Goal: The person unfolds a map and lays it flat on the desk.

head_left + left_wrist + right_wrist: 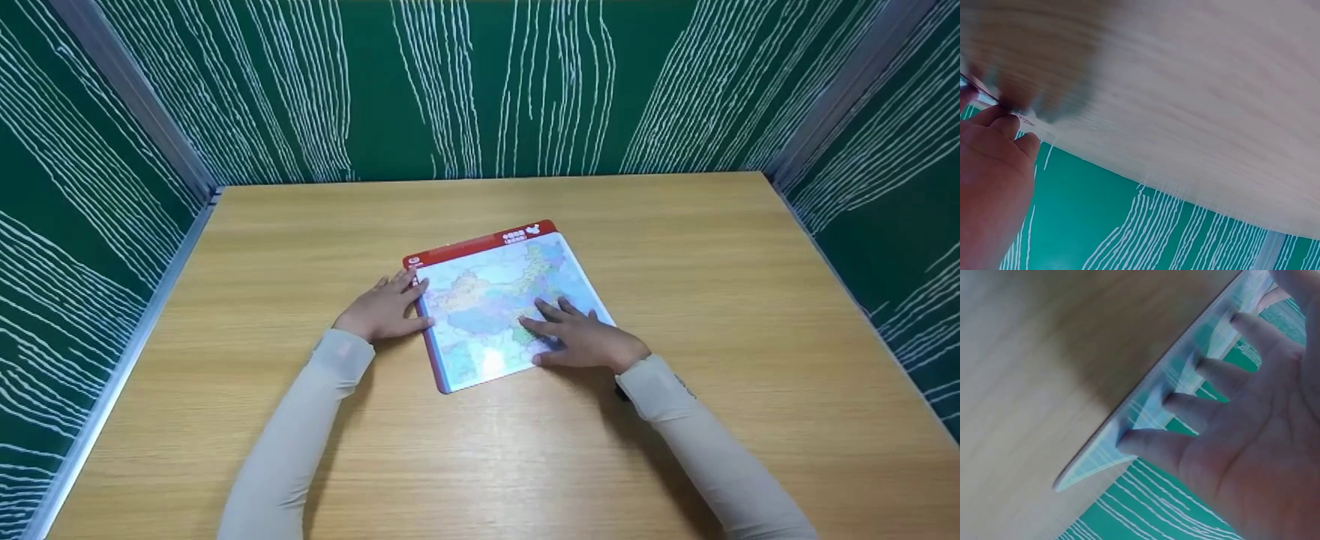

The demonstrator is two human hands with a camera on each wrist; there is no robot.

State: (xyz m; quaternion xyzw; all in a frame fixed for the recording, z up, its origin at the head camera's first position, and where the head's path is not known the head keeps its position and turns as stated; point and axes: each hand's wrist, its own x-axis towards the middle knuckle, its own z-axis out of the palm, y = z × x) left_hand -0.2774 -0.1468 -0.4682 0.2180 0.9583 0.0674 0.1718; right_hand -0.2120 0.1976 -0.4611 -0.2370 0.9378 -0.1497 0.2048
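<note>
A flat map board [480, 289] with a red top band lies slightly turned on the table, its glossy face showing a pastel-coloured map. At its left edge is my left hand [381, 309], fingers extended and fingertips touching the edge; in the left wrist view this hand [994, 163] hides most of the board. My right hand [589, 341] rests with spread fingertips on the lower right of the map. The right wrist view shows the right hand [1241, 427] with fingers fanned out, their tips on the board's shiny surface [1092, 458].
The light wooden table [495, 465] extends around the board on every side. Green panels [480, 90] with white wavy lines stand behind and at both sides, joined by grey metal posts [142, 90] at the corners.
</note>
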